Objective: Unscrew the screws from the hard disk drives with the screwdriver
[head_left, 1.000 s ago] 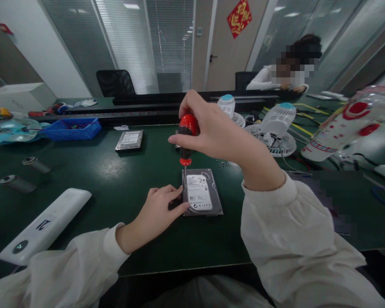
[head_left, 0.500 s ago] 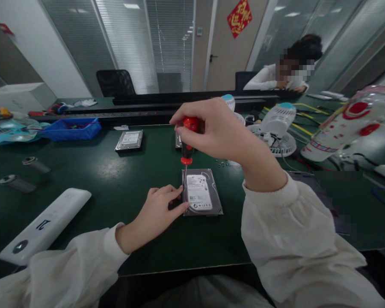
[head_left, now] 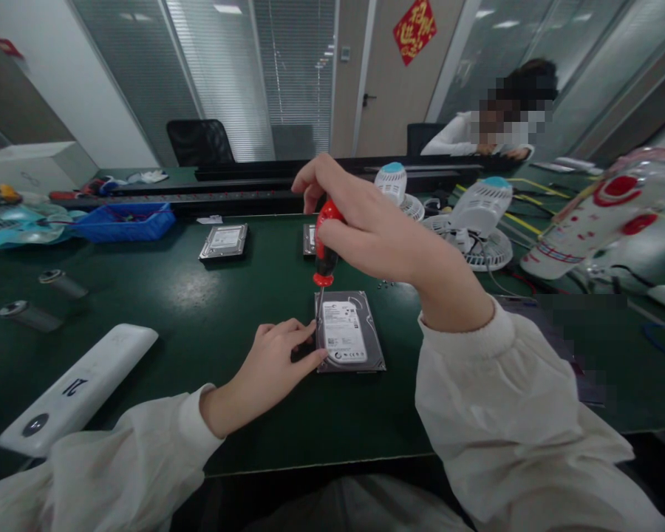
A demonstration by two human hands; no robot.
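Head view: the hard drive (head_left: 360,343) lies on the green table (head_left: 255,288), the left hand's (head_left: 271,362) spread fingers touch its left edge, and over it the right hand (head_left: 366,229) grips a red-and-black screwdriver (head_left: 326,260) pointing down.

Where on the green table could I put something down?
One free patch lies between the metal cylinders, the back-left hard drive and the left hand. Another is the strip between the nearer hard drive, under the screwdriver, and the front edge of the table. The back right is crowded with white fans, and tiny bits lie behind the nearer hard drive.
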